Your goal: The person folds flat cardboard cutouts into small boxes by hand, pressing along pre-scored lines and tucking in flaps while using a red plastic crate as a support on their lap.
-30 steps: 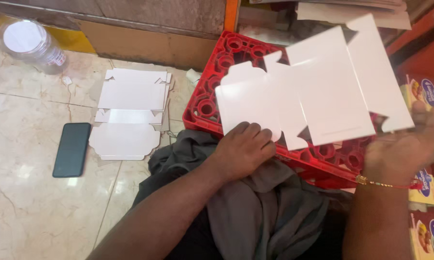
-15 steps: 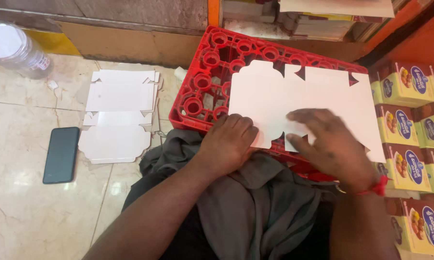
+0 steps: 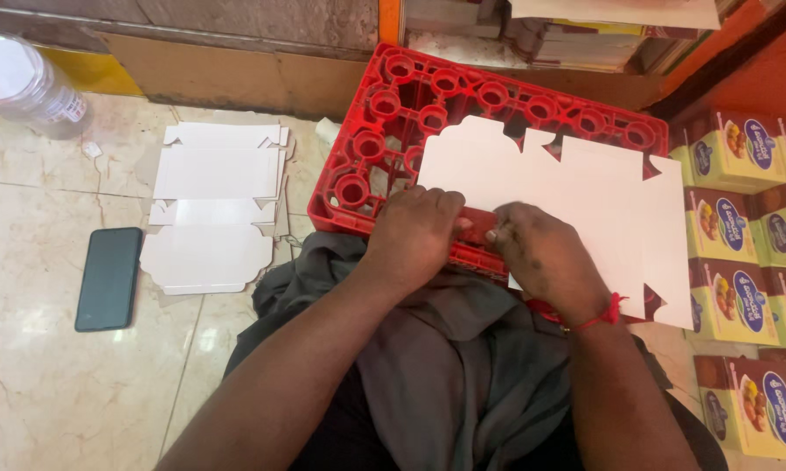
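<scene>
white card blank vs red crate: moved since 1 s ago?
Yes. The white card blank came down from its raised tilt and now lies flat on the red crate, nearer its front edge, both hands on that edge.
</scene>
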